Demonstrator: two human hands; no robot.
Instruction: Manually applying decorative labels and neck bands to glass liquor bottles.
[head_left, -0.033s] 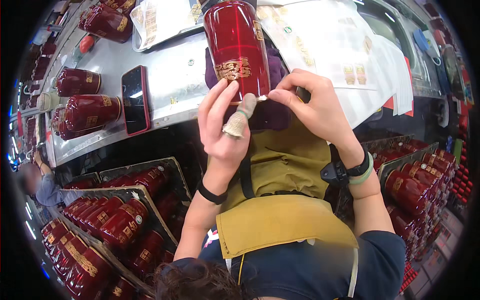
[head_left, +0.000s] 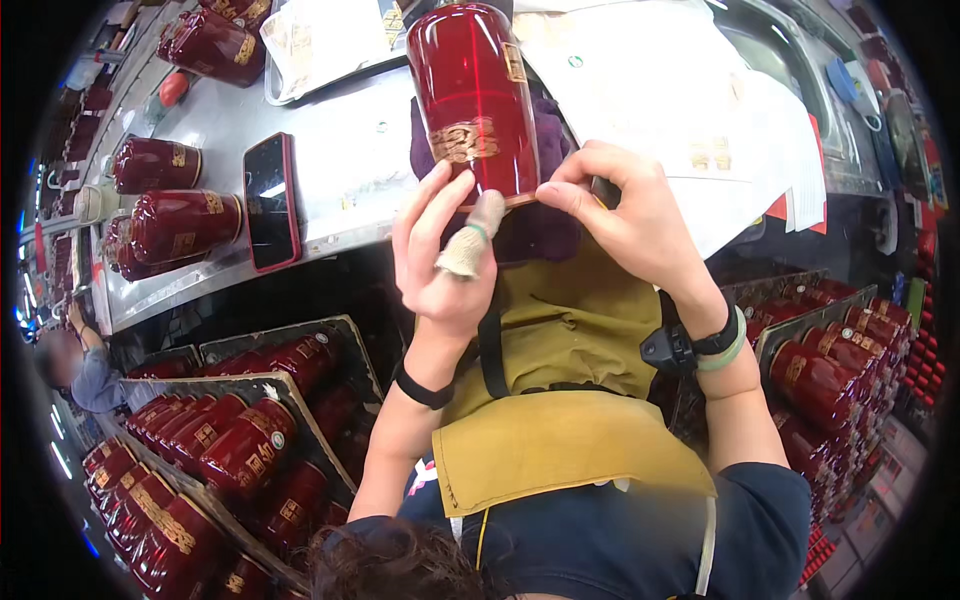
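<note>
A glossy dark-red bottle [head_left: 478, 85] with gold decoration lies on a purple cloth [head_left: 552, 232] at the table's front edge, its base toward me. My left hand [head_left: 440, 260] holds the base end, fingers against the red surface. One finger wears a beige cloth finger cover [head_left: 468, 245] and presses at the base rim. Along that rim runs a thin gold strip [head_left: 520, 200]. At the rim's right side my right hand [head_left: 635, 205] is closed, thumb and forefinger pinching what looks like the strip's end. Fingers partly cover the pinched spot.
White sheets with gold stickers [head_left: 650, 95] lie right of the bottle. A phone [head_left: 270, 200] and several red bottles [head_left: 185, 225] are on the metal table at left. Crates of red bottles [head_left: 240, 440] flank me below. Another person [head_left: 90, 370] is at far left.
My left fingers have shifted slightly left and up along the base rim. The right hand stays nearly where it was.
</note>
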